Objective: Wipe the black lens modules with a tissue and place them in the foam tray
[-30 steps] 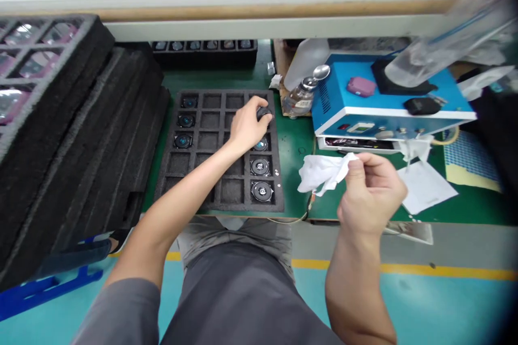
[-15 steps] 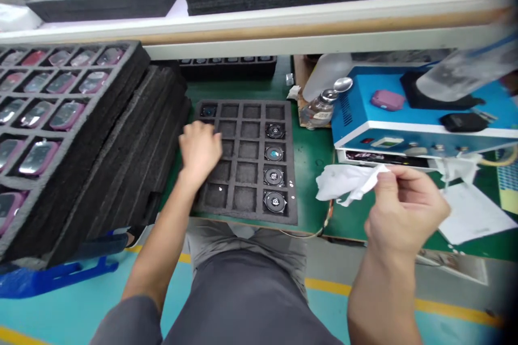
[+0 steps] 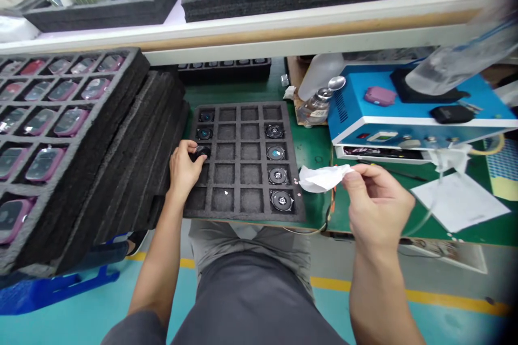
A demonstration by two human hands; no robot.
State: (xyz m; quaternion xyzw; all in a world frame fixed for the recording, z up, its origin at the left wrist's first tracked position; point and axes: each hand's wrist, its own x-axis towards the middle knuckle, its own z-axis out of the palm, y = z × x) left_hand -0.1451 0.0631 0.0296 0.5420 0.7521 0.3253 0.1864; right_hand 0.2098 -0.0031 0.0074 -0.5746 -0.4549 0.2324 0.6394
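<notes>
My left hand (image 3: 185, 168) reaches over the left edge of a black foam tray (image 3: 290, 145). Its thumb and fingers grip a round black part (image 3: 201, 152) at the third pocket of the left column. Above it, two similar parts, one a round black module (image 3: 204, 133), sit in their pockets. Several more, such as a black disc (image 3: 281, 200), fill most of the right column; both middle columns hold none. To the right of the tray, my right hand (image 3: 378, 202) pinches a crumpled white tissue (image 3: 324, 178) by its right end.
Stacked foam trays (image 3: 133, 135) with purple-framed cases rise at the left. On the right stands a blue machine (image 3: 408, 118) carrying a purple case (image 3: 380, 96), beside a glass bottle (image 3: 315, 108). A white sheet (image 3: 461, 202) lies below it. A shelf edge (image 3: 259, 29) crosses behind.
My left hand has shifted down and left, uncovering a part in the second left pocket and now gripping one at the third. My right hand has moved left with the tissue, closer to the tray.
</notes>
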